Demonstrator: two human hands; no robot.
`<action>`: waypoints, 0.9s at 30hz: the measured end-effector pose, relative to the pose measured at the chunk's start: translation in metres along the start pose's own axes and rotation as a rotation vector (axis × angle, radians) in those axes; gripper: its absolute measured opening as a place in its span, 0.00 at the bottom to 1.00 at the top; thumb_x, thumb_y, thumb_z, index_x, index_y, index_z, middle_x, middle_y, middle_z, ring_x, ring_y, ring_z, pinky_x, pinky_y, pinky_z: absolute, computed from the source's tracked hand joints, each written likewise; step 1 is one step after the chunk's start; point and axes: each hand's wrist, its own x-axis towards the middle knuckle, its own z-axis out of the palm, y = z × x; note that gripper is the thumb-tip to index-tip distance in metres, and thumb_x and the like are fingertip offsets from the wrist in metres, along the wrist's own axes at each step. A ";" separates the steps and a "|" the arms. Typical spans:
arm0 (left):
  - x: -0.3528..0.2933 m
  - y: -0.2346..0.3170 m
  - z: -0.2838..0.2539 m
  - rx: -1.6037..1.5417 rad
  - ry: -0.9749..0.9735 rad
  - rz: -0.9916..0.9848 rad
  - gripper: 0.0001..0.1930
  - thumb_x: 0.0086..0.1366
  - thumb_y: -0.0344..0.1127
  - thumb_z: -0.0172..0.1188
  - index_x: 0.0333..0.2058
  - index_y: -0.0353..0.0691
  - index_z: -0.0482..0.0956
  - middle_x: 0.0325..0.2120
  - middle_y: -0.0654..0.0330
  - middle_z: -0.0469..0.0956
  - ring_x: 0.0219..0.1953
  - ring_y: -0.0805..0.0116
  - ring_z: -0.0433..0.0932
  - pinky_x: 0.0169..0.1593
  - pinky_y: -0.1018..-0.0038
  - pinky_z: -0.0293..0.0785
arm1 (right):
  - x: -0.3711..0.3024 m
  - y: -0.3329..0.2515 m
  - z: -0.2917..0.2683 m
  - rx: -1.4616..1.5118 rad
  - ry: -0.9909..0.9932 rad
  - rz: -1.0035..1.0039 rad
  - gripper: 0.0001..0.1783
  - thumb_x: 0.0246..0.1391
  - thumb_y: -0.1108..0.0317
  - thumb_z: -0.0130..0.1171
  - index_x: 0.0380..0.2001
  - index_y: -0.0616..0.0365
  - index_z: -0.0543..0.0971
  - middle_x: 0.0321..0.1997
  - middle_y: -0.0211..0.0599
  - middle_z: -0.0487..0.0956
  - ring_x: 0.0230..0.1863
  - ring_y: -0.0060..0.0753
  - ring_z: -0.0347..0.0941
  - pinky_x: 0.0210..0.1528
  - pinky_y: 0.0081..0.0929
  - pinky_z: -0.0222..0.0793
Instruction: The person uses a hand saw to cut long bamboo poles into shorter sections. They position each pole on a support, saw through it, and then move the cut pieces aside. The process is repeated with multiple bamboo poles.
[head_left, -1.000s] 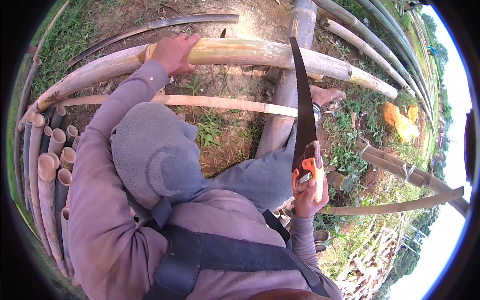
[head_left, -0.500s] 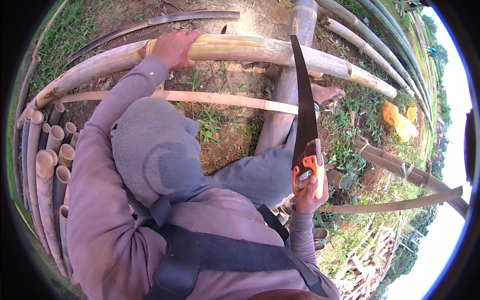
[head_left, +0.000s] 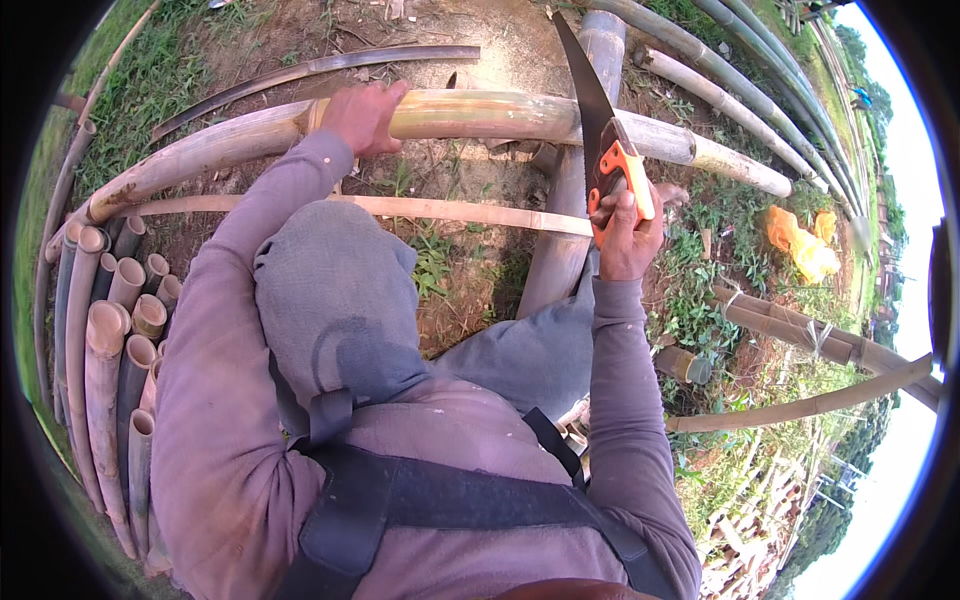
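Note:
A thick, pale yellow bamboo pole [head_left: 480, 113] lies crosswise in front of me. My left hand [head_left: 363, 118] is clasped over it near a joint, left of the middle. My right hand [head_left: 628, 232] grips a handsaw [head_left: 587, 85] by its orange handle. The dark blade points away from me and passes over the pole where it crosses a thick grey bamboo support [head_left: 602, 50]. Whether the teeth touch the pole I cannot tell. A flat bamboo strip [head_left: 460, 209] runs on the near side of the pole, its right end against the support.
Several cut bamboo lengths [head_left: 106, 325] stand bundled at my left. Long poles [head_left: 730, 100] lie at the far right. A crumpled orange plastic bag [head_left: 800, 245] sits on the grass, with tied bamboo rails [head_left: 790, 330] nearer. A split strip [head_left: 320, 62] lies beyond the pole.
My right hand has pushed the saw forward, away from my body, so its handle now sits close to the pole. My left hand keeps its hold on the pole.

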 end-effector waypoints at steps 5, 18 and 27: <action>0.003 0.004 -0.009 -0.015 -0.052 -0.011 0.44 0.51 0.55 0.78 0.64 0.48 0.71 0.45 0.51 0.84 0.49 0.50 0.85 0.51 0.54 0.82 | 0.027 -0.041 -0.004 -0.178 0.012 0.160 0.18 0.70 0.58 0.64 0.48 0.64 0.77 0.23 0.25 0.76 0.20 0.13 0.69 0.21 0.17 0.66; 0.003 0.004 0.007 -0.018 0.027 0.003 0.44 0.48 0.47 0.77 0.64 0.49 0.70 0.48 0.51 0.81 0.51 0.50 0.83 0.54 0.56 0.79 | -0.013 -0.013 -0.027 -0.271 0.066 0.118 0.13 0.70 0.62 0.64 0.38 0.62 0.77 0.21 0.26 0.76 0.20 0.13 0.69 0.21 0.18 0.65; -0.024 -0.006 0.017 0.101 0.182 0.057 0.48 0.49 0.49 0.79 0.68 0.51 0.67 0.51 0.52 0.80 0.52 0.52 0.83 0.54 0.57 0.79 | 0.000 0.005 0.007 -0.109 0.027 0.108 0.11 0.68 0.68 0.64 0.44 0.66 0.78 0.24 0.27 0.78 0.22 0.14 0.73 0.22 0.17 0.70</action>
